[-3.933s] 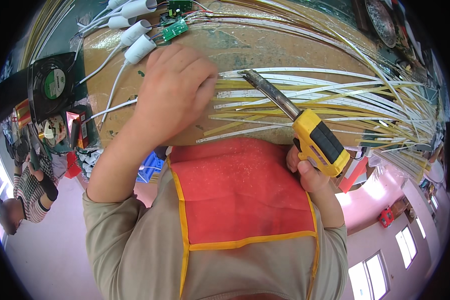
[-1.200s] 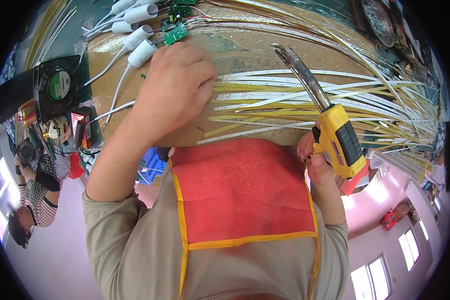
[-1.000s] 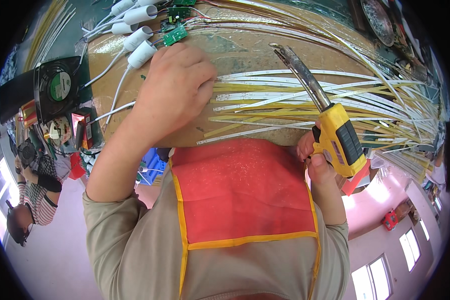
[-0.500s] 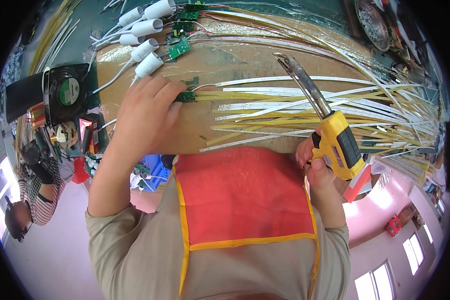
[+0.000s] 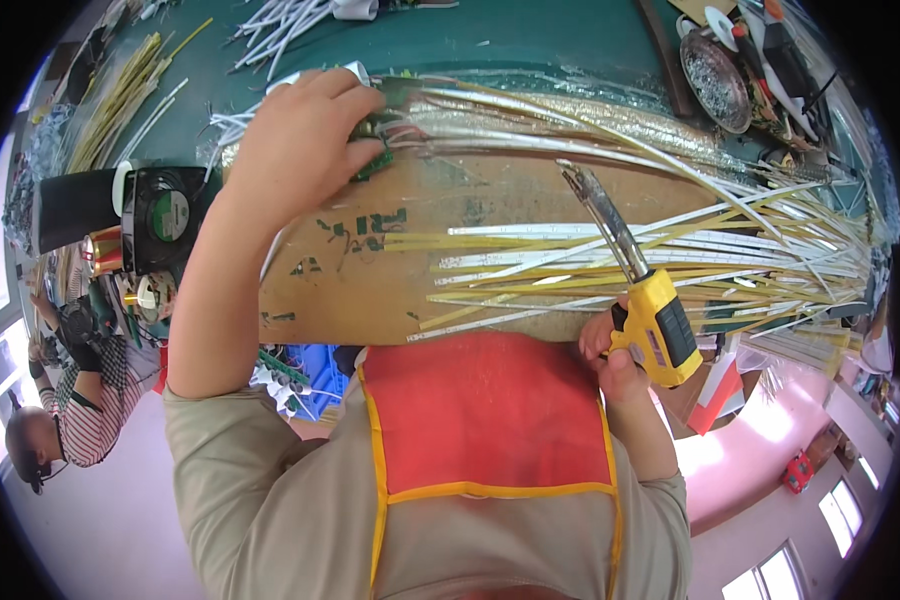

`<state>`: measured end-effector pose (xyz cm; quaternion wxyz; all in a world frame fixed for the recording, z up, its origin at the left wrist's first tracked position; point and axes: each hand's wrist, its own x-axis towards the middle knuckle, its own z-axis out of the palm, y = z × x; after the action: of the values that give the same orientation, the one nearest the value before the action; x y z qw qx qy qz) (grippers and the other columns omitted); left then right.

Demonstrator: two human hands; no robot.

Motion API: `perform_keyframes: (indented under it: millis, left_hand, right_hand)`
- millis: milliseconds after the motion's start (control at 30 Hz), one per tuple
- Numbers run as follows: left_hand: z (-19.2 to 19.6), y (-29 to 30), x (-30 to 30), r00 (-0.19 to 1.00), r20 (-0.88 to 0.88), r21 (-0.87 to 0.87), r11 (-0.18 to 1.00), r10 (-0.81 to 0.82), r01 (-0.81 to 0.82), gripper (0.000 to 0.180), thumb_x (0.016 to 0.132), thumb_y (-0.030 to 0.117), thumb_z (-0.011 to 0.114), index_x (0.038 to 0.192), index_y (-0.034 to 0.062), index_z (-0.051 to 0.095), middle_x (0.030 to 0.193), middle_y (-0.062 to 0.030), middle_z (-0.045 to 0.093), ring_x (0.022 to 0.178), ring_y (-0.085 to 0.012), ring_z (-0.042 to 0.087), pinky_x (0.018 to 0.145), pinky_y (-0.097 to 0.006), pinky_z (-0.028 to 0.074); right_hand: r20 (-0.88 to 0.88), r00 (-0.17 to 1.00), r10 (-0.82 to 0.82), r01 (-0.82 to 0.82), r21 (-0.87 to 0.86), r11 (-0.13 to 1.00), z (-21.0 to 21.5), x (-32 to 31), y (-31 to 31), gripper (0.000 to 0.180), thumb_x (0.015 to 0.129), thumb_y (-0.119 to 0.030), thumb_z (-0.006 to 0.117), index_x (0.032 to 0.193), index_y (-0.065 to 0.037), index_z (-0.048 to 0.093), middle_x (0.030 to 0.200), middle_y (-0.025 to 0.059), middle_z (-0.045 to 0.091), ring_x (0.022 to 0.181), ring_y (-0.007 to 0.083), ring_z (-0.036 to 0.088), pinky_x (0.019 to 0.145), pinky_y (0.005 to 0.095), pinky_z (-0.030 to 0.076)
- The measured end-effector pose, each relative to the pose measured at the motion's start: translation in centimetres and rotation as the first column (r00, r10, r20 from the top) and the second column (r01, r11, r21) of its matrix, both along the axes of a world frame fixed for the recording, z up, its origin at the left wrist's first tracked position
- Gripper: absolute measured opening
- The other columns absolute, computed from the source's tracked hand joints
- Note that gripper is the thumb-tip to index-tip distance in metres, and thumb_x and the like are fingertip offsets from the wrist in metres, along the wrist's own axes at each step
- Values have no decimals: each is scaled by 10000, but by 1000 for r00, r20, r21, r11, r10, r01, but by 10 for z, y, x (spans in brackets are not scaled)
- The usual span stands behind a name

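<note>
My left hand (image 5: 305, 145) reaches over a cluster at the back left of the brown board (image 5: 360, 290). Its fingers curl around green circuit boards (image 5: 375, 165), and the palm hides most of the white lamp sockets (image 5: 356, 72) there. White and yellow LED strips (image 5: 490, 140) run from these boards toward the right. My right hand (image 5: 615, 360), near the front edge, grips a yellow and black soldering gun (image 5: 660, 330). The long metal tip of the gun points up and leftward, above a second spread of loose LED strips (image 5: 530, 232).
A black fan (image 5: 166, 218) stands at the left. White wires (image 5: 282, 30) lie at the back; a round metal dish (image 5: 715, 80) and tools sit at the back right. Yellow strips (image 5: 120, 100) lie far left. Another person (image 5: 90, 400) works at the left.
My left hand has moved back and left from a circuit board near the middle to the clustered boards and sockets. The view has shifted; the soldering gun stays in my right hand.
</note>
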<state>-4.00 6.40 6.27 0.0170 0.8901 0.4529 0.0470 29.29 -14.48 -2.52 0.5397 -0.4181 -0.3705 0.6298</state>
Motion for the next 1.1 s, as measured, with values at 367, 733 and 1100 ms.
perform_keyframes:
  millis: [367, 733, 1100]
  left_hand:
    - [-1, 107, -9, 698, 518, 108, 772, 494, -626, 402, 791, 195, 736, 1144, 26, 647, 1038, -164, 678, 962, -284, 653, 829, -373, 504]
    - [43, 75, 4, 861, 478, 370, 849, 173, -376, 331, 778, 160, 753, 1067, 26, 664, 981, -144, 661, 861, -287, 640, 767, -372, 502]
    - [11, -103, -29, 993, 11, -211, 971, 117, -112, 351, 727, 120, 757, 1053, 60, 640, 1076, -111, 650, 1010, -326, 605, 894, -421, 463]
  right_hand:
    - [26, 1000, -8, 7, 34, 999, -3, 0, -2, 741, 850, -429, 739, 1358, -20, 388, 748, 11, 473, 630, 140, 478, 580, 311, 437]
    - [-68, 998, -17, 21, 53, 998, -3, 2, -1, 441, 872, -338, 731, 1103, -43, 499, 770, 32, 509, 669, 142, 505, 587, 302, 451]
    - [35, 999, 18, -20, 41, 999, 0, -1, 2, 730, 848, -419, 738, 1374, -38, 403, 729, 17, 486, 598, 140, 478, 531, 300, 414]
